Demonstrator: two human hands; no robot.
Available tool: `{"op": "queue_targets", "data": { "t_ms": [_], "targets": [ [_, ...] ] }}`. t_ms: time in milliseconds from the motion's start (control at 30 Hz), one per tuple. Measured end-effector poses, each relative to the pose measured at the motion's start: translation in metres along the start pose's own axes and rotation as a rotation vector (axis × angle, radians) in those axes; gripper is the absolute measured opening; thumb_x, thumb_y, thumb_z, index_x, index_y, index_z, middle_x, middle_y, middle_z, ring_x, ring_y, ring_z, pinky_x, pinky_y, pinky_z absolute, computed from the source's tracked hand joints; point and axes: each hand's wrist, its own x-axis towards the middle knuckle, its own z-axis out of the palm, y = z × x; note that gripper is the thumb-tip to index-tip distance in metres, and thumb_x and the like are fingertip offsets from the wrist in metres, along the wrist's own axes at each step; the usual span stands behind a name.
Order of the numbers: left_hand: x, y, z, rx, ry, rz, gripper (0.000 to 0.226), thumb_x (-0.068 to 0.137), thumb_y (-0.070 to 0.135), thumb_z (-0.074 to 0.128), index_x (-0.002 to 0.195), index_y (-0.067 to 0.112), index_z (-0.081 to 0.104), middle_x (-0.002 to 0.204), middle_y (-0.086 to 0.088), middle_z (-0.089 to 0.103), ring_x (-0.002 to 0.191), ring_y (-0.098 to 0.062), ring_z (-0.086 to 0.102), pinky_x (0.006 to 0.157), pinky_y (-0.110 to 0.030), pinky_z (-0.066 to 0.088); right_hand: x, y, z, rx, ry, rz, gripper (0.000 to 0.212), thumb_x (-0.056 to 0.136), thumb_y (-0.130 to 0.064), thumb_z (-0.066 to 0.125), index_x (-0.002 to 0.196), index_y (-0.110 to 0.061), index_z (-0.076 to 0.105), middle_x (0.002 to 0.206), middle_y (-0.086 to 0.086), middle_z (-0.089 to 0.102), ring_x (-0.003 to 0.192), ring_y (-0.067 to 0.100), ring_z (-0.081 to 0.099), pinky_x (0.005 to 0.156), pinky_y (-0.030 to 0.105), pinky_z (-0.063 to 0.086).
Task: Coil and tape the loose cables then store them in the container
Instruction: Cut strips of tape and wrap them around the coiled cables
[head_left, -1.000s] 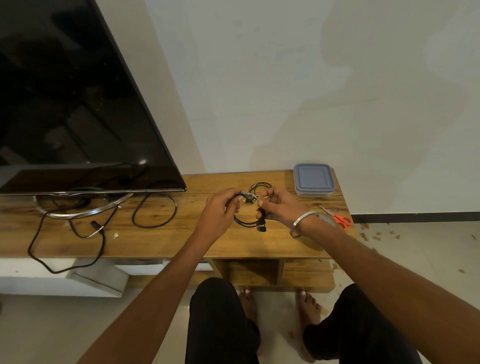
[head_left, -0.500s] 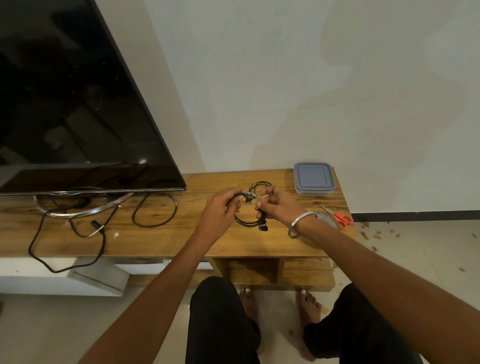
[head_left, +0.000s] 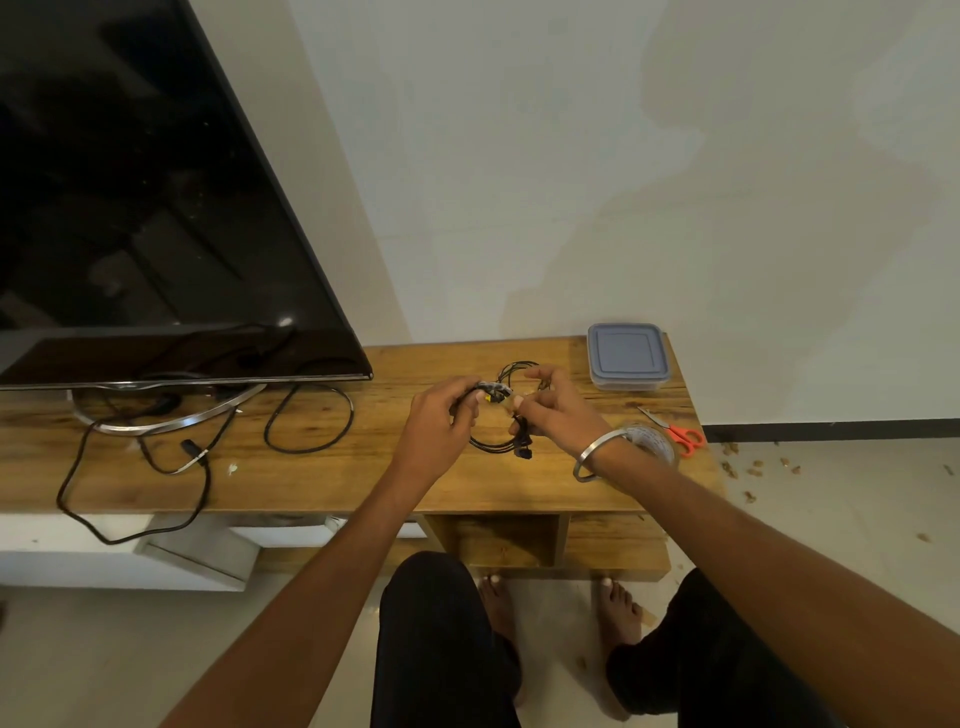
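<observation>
This looks like a living room in a home. A large flat-screen television (head_left: 145, 197) stands on a low wooden TV unit (head_left: 363, 467) set against a plain painted wall (head_left: 623, 156), its black cords (head_left: 306, 415) trailing over the wood. The floor (head_left: 831, 519) is pale tile, and the person stands barefoot (head_left: 618, 608) at the unit.

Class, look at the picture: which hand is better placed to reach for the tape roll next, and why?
Right. The tape roll lies just beside the right hand's wrist, near the scissors. The left hand sits farther off and can keep holding the cable coil.
</observation>
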Motion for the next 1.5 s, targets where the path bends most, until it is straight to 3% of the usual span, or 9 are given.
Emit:
{"op": "queue_targets", "data": {
  "t_ms": [133,300,500,667,867,1033,1133,1300,1500],
  "targets": [
    [0.000,0.000,0.002,0.014,-0.002,-0.008,0.020,0.099,0.013,0.053,0.112,0.014,0.068,0.074,0.005,0.060,0.067,-0.017,0.059,0.063,-0.043,0.052,0.001,0.003,0.004,-0.104,0.100,-0.035,0.038,0.089,-0.018,0.062,0.113,-0.017,0.032,0.092,0.010,0.061,0.074,0.024,0.070,0.076,0.043,0.058],
    [-0.001,0.000,0.005,0.021,0.001,-0.025,0.021,0.099,0.015,0.053,0.114,0.013,0.067,0.073,0.006,0.058,0.067,-0.016,0.058,0.063,-0.044,0.052,0.002,0.007,0.007,-0.218,0.153,-0.086,0.037,0.084,-0.013,0.068,0.101,-0.018,0.034,0.093,0.006,0.049,0.070,0.038,0.061,0.064,0.033,0.053],
    [-0.001,0.004,0.007,0.032,-0.005,-0.042,0.019,0.099,0.016,0.053,0.109,0.016,0.068,0.069,0.007,0.056,0.064,-0.018,0.056,0.061,-0.046,0.051,0.002,0.009,0.008,-0.330,0.178,-0.128,0.029,0.085,-0.014,0.067,0.098,-0.019,0.042,0.088,0.011,0.054,0.051,0.012,0.042,0.042,0.012,0.037],
    [-0.002,0.005,0.008,0.031,-0.014,-0.075,0.018,0.098,0.017,0.054,0.109,0.020,0.069,0.066,0.008,0.057,0.061,-0.018,0.056,0.058,-0.045,0.052,0.004,0.012,0.008,-0.409,0.214,-0.172,0.024,0.085,-0.012,0.065,0.099,-0.017,0.047,0.102,0.004,0.055,0.054,0.007,0.043,0.046,0.008,0.041],
    [-0.004,0.008,0.007,0.018,-0.033,-0.057,0.021,0.098,0.015,0.054,0.112,0.021,0.069,0.067,0.011,0.058,0.062,-0.018,0.057,0.059,-0.043,0.051,0.004,0.012,0.008,-0.491,0.205,-0.157,0.013,0.088,-0.014,0.061,0.095,-0.017,0.051,0.086,0.001,0.054,0.056,0.003,0.045,0.042,0.010,0.042],
    [-0.004,0.007,0.007,0.029,-0.043,-0.051,0.021,0.098,0.015,0.054,0.112,0.020,0.069,0.068,0.015,0.057,0.063,-0.016,0.056,0.060,-0.044,0.053,-0.001,0.006,0.009,-0.476,0.152,-0.094,0.003,0.092,-0.020,0.057,0.093,-0.019,0.060,0.082,0.012,0.066,0.061,0.024,0.062,0.042,0.023,0.048],
    [-0.004,0.008,0.006,0.044,-0.046,-0.044,0.021,0.099,0.015,0.054,0.113,0.020,0.068,0.069,0.016,0.057,0.062,-0.013,0.056,0.059,-0.040,0.051,-0.003,0.005,0.008,-0.480,0.121,-0.069,0.008,0.094,-0.019,0.054,0.097,-0.018,0.062,0.077,0.012,0.067,0.061,0.027,0.060,0.040,0.021,0.045],
    [-0.003,0.008,0.007,0.061,-0.037,-0.029,0.021,0.098,0.015,0.054,0.111,0.019,0.069,0.068,0.017,0.056,0.062,-0.007,0.053,0.059,-0.033,0.048,0.001,0.007,0.009,-0.567,0.087,-0.067,0.018,0.097,-0.018,0.050,0.096,-0.008,0.066,0.069,0.008,0.060,0.047,0.012,0.045,0.037,0.011,0.036],
    [-0.002,0.006,0.008,0.080,-0.028,-0.009,0.019,0.098,0.014,0.054,0.109,0.016,0.070,0.071,0.009,0.060,0.065,-0.011,0.054,0.060,-0.034,0.047,-0.001,0.005,0.008,-0.564,0.048,-0.096,0.019,0.097,-0.012,0.047,0.097,-0.007,0.065,0.070,0.009,0.055,0.052,0.014,0.045,0.047,0.027,0.043]
  ]
}}
